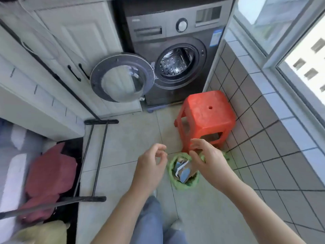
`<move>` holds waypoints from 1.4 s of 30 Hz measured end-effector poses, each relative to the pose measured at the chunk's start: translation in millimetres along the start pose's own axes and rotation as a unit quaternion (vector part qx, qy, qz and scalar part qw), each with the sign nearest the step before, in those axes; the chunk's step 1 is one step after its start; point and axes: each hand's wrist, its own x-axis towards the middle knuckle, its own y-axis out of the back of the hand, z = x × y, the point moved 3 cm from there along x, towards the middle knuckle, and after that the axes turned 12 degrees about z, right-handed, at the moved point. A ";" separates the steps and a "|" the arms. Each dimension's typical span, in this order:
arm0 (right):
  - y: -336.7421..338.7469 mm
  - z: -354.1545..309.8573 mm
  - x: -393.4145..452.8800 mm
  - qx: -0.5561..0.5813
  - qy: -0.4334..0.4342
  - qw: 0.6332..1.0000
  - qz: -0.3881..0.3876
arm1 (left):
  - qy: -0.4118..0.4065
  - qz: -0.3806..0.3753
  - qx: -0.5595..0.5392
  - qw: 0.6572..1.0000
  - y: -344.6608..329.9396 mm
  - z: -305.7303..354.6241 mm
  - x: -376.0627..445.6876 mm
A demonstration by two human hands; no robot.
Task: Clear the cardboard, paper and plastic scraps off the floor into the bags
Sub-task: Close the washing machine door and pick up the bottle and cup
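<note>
Now both hands hover empty over the bag.
Left hand (151, 164) and right hand (205, 155) hang loosely curled, grasping nothing; scraps (183, 170) fill the green bag (173, 180) on the floor beside the stool (205, 113).

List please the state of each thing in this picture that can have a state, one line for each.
washing machine door: swung fully open
drum: looks empty
green bag: mouth open, holds cardboard and paper scraps
red stool: upright, beside the bag
left hand: above the floor, fingers loosely curled, holds nothing
right hand: over the bag, fingers relaxed, holds nothing
</note>
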 end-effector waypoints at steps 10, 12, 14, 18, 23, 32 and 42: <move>-24.9 -138.6 60.5 0.044 0.063 0.997 -0.003 | 0.056 0.131 -0.035 0.989 133.8 -17.8 37.1; -32.8 -164.6 77.0 0.055 0.066 0.996 0.010 | 0.060 0.152 -0.038 0.986 159.9 -20.8 58.8; -40.9 -188.2 95.4 0.068 0.066 0.995 0.024 | 0.063 0.169 -0.041 0.983 183.1 -22.9 86.0; -59.5 -229.2 133.9 0.076 0.054 0.995 0.044 | 0.044 0.178 -0.033 0.983 225.9 -25.2 147.2; -76.9 -266.6 185.8 0.099 0.023 0.992 0.074 | 0.016 0.170 -0.030 0.985 262.9 -23.2 222.8; -73.9 -297.8 307.5 0.092 0.033 0.990 0.098 | -0.007 0.141 -0.025 0.990 267.6 -8.2 354.5; -35.3 -312.5 484.5 0.053 0.076 0.990 0.108 | -0.047 0.145 -0.025 0.988 237.4 56.2 527.0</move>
